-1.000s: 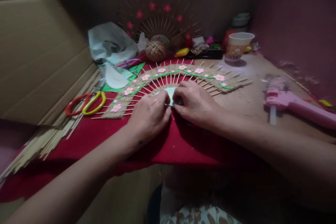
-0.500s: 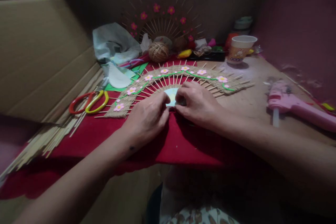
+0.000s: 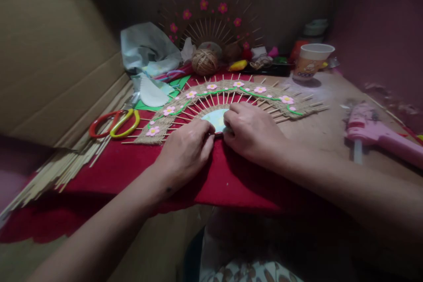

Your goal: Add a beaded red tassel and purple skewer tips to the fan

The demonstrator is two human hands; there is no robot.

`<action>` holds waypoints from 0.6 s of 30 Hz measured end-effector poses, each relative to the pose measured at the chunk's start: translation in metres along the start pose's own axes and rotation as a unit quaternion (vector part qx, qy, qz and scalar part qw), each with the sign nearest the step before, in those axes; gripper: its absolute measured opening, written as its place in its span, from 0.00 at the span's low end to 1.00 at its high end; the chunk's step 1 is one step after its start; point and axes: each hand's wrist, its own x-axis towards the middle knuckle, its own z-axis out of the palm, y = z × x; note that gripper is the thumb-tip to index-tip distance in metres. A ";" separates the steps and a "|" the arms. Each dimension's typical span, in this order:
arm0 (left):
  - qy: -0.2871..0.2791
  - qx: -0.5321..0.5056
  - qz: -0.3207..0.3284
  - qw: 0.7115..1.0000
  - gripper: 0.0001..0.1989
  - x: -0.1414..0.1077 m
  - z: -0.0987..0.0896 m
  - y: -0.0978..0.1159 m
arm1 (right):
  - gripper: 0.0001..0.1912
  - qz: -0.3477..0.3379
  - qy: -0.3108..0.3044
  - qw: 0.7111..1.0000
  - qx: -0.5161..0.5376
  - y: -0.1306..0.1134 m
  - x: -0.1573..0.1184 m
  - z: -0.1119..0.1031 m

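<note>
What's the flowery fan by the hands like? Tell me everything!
The flowery fan lies spread in an arch over red cloth and tabletop. Thin, wood-looking sticks run through a tan, stringy woven band with pink flowers and a wavy green line. A pale blue half-circle sits at its lower middle. The left hand and right hand pinch its bottom edge.

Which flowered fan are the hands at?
The front fan, with pale pink flowers and a green line; the back fan stands apart, its flowers deeper pink.
</note>
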 end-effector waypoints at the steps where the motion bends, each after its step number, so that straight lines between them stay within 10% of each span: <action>1: 0.000 -0.003 0.000 1.000 0.08 0.000 0.000 0.000 | 0.08 -0.010 0.004 1.000 -0.012 -0.001 0.000 0.001; 18: 0.024 -0.015 0.003 1.000 0.06 -0.002 0.007 -0.003 | 0.09 0.010 -0.038 0.989 0.143 0.012 0.002 -0.014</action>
